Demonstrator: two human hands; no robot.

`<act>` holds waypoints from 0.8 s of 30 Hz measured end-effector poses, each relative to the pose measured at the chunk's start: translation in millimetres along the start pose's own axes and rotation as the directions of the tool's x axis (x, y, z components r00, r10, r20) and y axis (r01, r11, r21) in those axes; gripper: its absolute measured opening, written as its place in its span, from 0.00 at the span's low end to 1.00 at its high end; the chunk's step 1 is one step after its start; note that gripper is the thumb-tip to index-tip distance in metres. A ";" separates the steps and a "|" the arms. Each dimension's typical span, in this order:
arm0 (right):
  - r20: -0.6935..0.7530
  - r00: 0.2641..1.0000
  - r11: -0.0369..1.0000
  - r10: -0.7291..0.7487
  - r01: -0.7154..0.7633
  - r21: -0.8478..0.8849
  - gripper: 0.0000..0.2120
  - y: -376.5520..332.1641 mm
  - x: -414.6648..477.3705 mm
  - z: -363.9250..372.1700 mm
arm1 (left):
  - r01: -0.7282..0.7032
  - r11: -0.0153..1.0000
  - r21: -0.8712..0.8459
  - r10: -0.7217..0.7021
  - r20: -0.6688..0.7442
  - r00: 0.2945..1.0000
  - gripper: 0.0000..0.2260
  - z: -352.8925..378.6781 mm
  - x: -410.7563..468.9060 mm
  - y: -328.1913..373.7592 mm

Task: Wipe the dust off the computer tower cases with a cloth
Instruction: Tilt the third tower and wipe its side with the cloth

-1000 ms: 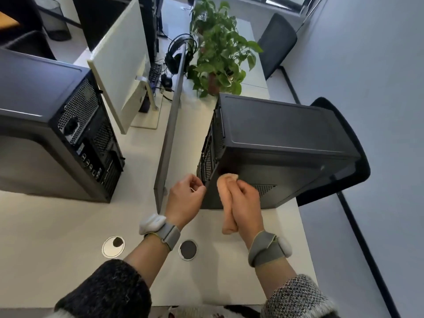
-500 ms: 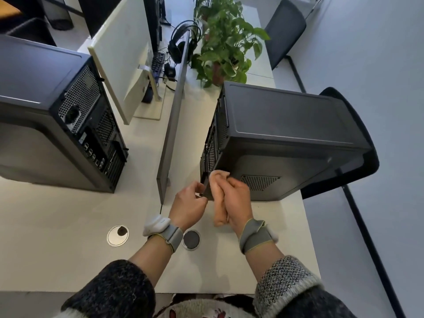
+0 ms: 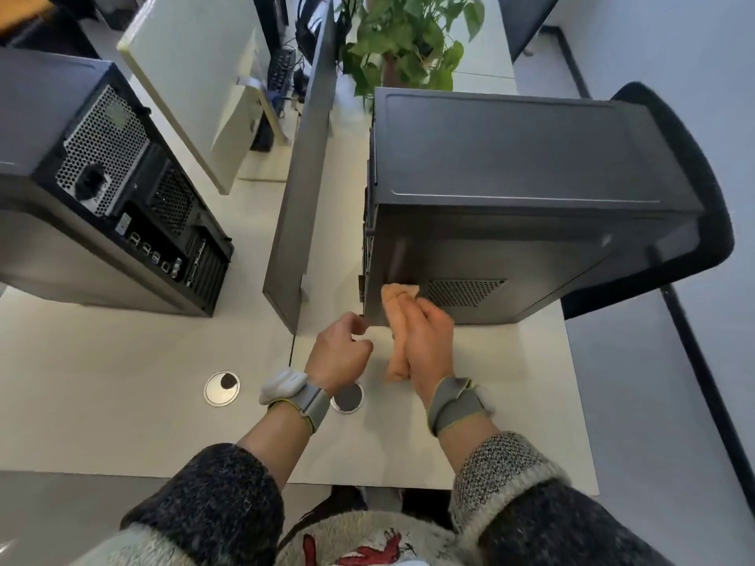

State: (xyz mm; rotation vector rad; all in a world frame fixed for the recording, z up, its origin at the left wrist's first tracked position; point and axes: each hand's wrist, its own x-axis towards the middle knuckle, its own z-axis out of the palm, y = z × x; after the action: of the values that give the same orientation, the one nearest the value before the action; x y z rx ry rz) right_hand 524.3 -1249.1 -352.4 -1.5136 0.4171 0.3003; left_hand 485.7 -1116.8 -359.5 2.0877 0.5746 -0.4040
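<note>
A black computer tower (image 3: 514, 157) stands on the white desk (image 3: 122, 402) to the right of a grey divider. My right hand (image 3: 429, 341) grips a folded peach cloth (image 3: 398, 316) and presses its upper end against the tower's near side panel, low at its left corner beside a vent grille (image 3: 463, 292). Curled loosely, my left hand (image 3: 337, 353) hovers over the desk just off that same corner and holds nothing I can see. A second grey tower (image 3: 81, 177) stands on the left, its rear ports facing the divider.
A grey divider panel (image 3: 302, 177) splits the desk between the towers. A white monitor back (image 3: 192, 75), a potted plant (image 3: 404, 38) and headphones sit farther back. A black chair (image 3: 690, 177) stands right of the tower. Two round cable grommets (image 3: 222, 388) lie near my wrists.
My view has shifted closer and lower over the desk. The right hand with the cloth stays at the tower's lower left corner, having slid slightly along the panel; the left hand remains beside it.
</note>
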 end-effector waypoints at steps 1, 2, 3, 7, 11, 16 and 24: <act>-0.022 0.999 0.999 0.032 -0.033 -0.031 0.14 3.8 5.1 -4.0 | 0.005 1.000 0.005 -0.005 0.014 1.000 0.14 5.4 0.2 2.7; -0.040 0.995 0.993 0.092 -0.094 -0.064 0.13 6.5 9.2 -7.5 | 0.009 1.000 0.008 -0.010 0.024 1.000 0.14 10.3 0.3 5.2; -0.054 0.986 0.985 0.160 -0.163 -0.061 0.13 8.3 12.4 -11.6 | 0.016 1.000 0.013 -0.016 0.030 0.999 0.13 14.9 0.4 7.9; 0.000 0.999 0.997 0.039 -0.039 -0.072 0.14 -9.9 8.0 -29.9 | 0.037 0.999 0.037 -0.038 0.041 0.998 0.13 29.7 3.8 12.1; 0.044 0.997 0.992 -0.067 0.071 -0.105 0.15 -6.4 16.5 -37.2 | 0.052 0.998 0.046 -0.055 0.069 0.996 0.13 42.4 6.3 17.2; -0.152 0.963 0.969 0.223 -0.236 -0.075 0.11 24.4 42.2 -50.3 | 0.047 0.995 0.091 -0.057 0.113 0.992 0.13 49.8 9.0 25.3; -0.074 0.997 0.983 -0.024 0.010 -0.184 0.15 25.3 45.6 -68.2 | 0.058 0.989 0.138 -0.077 0.140 0.987 0.11 59.9 17.4 32.6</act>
State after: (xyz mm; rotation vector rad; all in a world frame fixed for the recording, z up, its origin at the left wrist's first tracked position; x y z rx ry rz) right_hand 548.5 -1319.0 -395.8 -1.7121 0.4454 0.2742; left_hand 514.0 -1178.6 -377.7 2.1480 0.5461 -0.6437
